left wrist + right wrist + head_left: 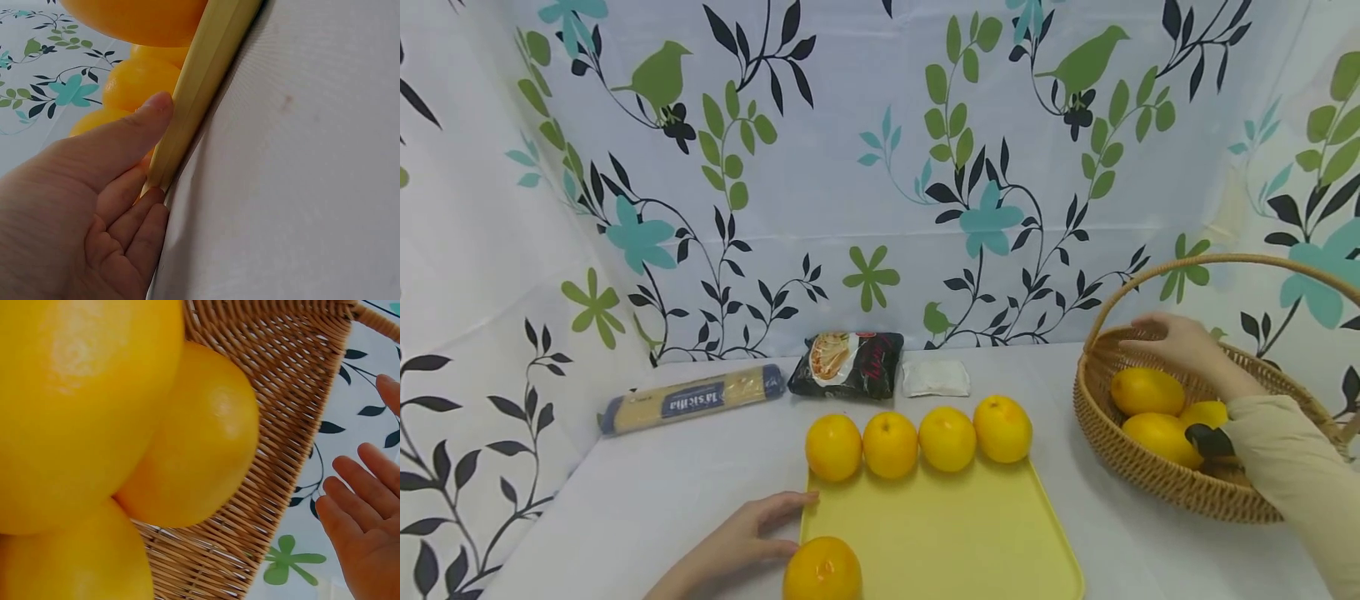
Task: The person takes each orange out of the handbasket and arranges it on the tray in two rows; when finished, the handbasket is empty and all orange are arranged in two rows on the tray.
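Note:
My left hand [737,542] is at the left edge of the yellow tray [940,533]. In the left wrist view its thumb and fingertips touch the side of the tray rim [187,100], fingers loosely extended. Several oranges [890,445] stand in a row along the tray's far edge, and one more orange [823,571] sits at the near left, beside that hand. Over the far side of the wicker basket [1172,492] my right hand [1176,342] holds nothing; its fingers are spread in the right wrist view. Below it in the basket lie yellow-orange fruits [1147,391].
A pack of spaghetti [692,400], a black food bag [847,365] and a small white packet [936,377] lie at the back of the table. The basket's tall arched handle [1225,258] rises over the right arm. A patterned curtain [865,167] hangs behind.

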`<state>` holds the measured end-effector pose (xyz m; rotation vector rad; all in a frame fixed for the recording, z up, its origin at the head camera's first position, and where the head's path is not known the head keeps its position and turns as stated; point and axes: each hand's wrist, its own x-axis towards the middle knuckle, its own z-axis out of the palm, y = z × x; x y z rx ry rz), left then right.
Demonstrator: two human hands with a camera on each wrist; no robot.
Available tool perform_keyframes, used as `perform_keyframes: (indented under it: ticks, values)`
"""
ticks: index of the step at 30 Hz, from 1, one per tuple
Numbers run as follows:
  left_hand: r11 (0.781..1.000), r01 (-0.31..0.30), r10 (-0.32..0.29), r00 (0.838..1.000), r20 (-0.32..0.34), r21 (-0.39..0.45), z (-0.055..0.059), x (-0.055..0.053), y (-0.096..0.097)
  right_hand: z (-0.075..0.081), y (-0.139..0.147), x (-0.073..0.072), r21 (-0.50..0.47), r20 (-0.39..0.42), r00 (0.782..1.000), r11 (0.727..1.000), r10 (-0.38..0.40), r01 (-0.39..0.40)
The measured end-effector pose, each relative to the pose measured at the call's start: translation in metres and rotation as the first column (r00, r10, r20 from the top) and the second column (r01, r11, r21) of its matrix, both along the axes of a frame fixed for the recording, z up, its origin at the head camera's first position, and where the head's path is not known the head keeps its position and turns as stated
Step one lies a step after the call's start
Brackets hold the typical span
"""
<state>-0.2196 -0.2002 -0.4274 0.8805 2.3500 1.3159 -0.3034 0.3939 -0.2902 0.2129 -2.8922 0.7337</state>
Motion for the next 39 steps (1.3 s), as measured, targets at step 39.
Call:
perform_keyframes:
  ticks: [39]
  values:
    - [0.999,-0.004,0.003,1.0,0.031,0.038,-0.002,-0.002,-0.001,-0.027,0.003,0.0,0.144,0.297,0.954,0.985,0.048,-0.094]
